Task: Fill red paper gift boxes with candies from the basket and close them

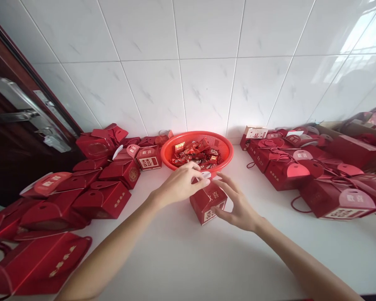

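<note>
A small red gift box [206, 200] with gold characters stands on the white tabletop [188, 259] in front of me. My left hand [186, 183] is at its top, thumb and fingers closed around the pale-backed flap there. On the box's right side is my right hand [240, 205], fingers spread, the thumb by the printed front and the fingertips near the top edge. Whether those fingertips press on the cardboard I cannot tell. Just behind the box sits a red plastic basket [165, 152] with several wrapped candies [196, 154] inside.
Several red gift boxes [102, 200] crowd the left side, some stacked. More boxes with cords [286, 173] fill the right side. White wall tiles [207, 83] rise behind the table. A dark door with a metal handle [28, 113] is at the far left.
</note>
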### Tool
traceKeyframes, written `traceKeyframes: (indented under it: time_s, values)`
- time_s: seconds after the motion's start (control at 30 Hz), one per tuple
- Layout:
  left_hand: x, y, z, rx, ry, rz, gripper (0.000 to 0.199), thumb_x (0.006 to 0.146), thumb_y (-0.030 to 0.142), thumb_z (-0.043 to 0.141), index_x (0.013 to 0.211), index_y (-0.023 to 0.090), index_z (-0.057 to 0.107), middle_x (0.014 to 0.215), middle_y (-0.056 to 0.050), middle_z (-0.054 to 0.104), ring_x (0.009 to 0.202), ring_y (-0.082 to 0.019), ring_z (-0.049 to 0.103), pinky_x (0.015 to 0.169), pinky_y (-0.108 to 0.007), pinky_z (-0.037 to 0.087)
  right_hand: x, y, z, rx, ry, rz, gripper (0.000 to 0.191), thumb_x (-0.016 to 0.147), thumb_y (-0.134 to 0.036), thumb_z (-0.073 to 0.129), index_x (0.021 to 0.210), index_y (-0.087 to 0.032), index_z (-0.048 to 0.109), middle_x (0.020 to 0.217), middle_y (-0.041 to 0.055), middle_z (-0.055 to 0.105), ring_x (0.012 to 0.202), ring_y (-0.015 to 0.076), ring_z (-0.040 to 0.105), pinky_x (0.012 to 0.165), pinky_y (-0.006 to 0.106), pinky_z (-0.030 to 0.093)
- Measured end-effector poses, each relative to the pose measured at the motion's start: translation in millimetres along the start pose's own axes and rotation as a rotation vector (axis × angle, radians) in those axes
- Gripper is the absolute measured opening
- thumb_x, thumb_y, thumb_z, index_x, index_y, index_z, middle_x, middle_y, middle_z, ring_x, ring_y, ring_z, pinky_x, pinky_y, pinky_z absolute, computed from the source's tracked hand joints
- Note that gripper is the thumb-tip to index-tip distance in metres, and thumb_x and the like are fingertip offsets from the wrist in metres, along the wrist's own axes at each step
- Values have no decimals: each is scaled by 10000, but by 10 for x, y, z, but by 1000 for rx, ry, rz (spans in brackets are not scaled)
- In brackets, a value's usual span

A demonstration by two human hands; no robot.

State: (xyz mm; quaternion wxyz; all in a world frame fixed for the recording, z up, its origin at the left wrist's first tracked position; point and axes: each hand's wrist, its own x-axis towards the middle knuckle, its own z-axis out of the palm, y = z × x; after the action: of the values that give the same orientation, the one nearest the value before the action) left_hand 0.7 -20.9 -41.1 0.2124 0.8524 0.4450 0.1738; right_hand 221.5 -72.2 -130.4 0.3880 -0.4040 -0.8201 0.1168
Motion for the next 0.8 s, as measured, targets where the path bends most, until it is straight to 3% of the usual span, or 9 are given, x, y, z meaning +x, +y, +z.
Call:
traceKeyframes:
  time_s: [0.13, 0.23, 0.33, 0.47, 0.57, 0.63, 0.73, 0.8]
  values:
    - [6, -17, -91, 22, -187, -44, 431, 919, 469, 529, 1272, 289, 698, 1411, -64, 526, 998, -206, 666, 887, -320, 532, 71, -21, -49, -31, -48, 15, 460, 858, -345, 727, 1278, -276, 552, 1528, 156, 442, 1373, 355, 488, 1045, 556, 489]
    - [21, -24, -217, 62, -289, -58, 500, 873, 406, 561, 1357, 310, 642, 1466, -47, 499, 992, -198, 667, 850, -281, 522, 59, -56, -29, 12, 38, -26, 287, 892, -279, 695, 1126, -254, 529, 1489, 163, 486, 1291, 310, 564, 981, 508, 532]
    - [26, -53, -345, 99, -365, -91, 657, 808, 440, 640, 1450, 337, 556, 1578, -45, 406, 1039, -227, 670, 858, -288, 522, -10, -57, 60, -59, 172, -172, 140, 944, -148, 567, 973, -246, 472, 1425, 176, 537, 1141, 269, 635, 880, 464, 545]
    - [11, -128, -442, 96, -481, -87, 897, 696, 418, 748, 1533, 376, 426, 1664, -45, 277, 1178, -274, 634, 885, -288, 522, -107, -17, 191, -177, 251, -372, 198, 912, -56, 463, 906, -252, 435, 1343, 165, 598, 967, 245, 629, 798, 445, 514]
    - [-16, -160, -449, 79, -490, -110, 955, 653, 404, 769, 1538, 376, 411, 1667, -60, 261, 1219, -300, 614, 864, -298, 535, -103, -39, 197, -78, 196, -405, 76, 923, -269, 532, 894, -239, 469, 1298, 185, 612, 912, 265, 604, 780, 473, 503]
    - [-38, -158, -434, 51, -484, -134, 980, 637, 399, 776, 1542, 365, 402, 1660, -69, 257, 1212, -305, 618, 832, -296, 545, -38, -98, 141, 20, 122, -341, 209, 941, -398, 516, 817, -230, 508, 1223, 167, 641, 857, 255, 592, 766, 468, 502]
    - [-67, -141, -410, 29, -487, -161, 1020, 642, 367, 774, 1563, 388, 335, 1660, -57, 224, 1201, -300, 627, 794, -286, 550, 142, -232, 9, 39, -12, -209, 329, 976, -313, 494, 673, -215, 575, 1196, 120, 663, 888, 232, 595, 822, 439, 506]
    - [-82, -133, -404, 56, -493, -157, 1047, 649, 337, 765, 1571, 428, 277, 1658, -36, 208, 1190, -289, 631, 797, -285, 545, 279, -331, -79, -38, -117, -195, 206, 936, -233, 567, 775, -222, 696, 1336, 108, 615, 1091, 268, 586, 935, 458, 492]
